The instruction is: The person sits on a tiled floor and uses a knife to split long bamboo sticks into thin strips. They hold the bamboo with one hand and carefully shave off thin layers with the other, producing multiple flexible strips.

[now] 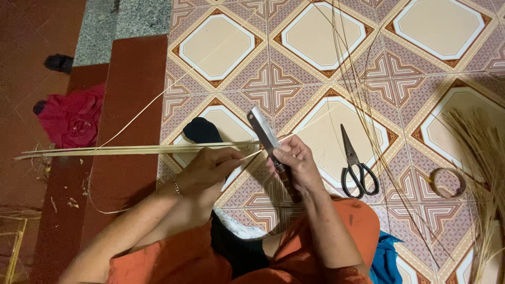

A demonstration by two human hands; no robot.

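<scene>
A bundle of long pale bamboo strips (131, 150) lies level across the view, its near end at the person's hands and its far end reaching left over the dark red step (134, 94). The left hand (210, 169) pinches the strips' end, its fingers (234, 158) curled close around them. The right hand (295, 164) is clenched around the dark handle of a broad-bladed knife (265, 138), whose blade tilts up and left, its edge meeting the strip end between the hands. On the patterned tiled floor (315, 37) just right of the hands lie black-handled scissors (355, 163); further right sits a coil of thin strip (447, 182), beside a sheaf of dry fibres (481, 152). A red cloth (73, 117) lies crumpled far left.
</scene>
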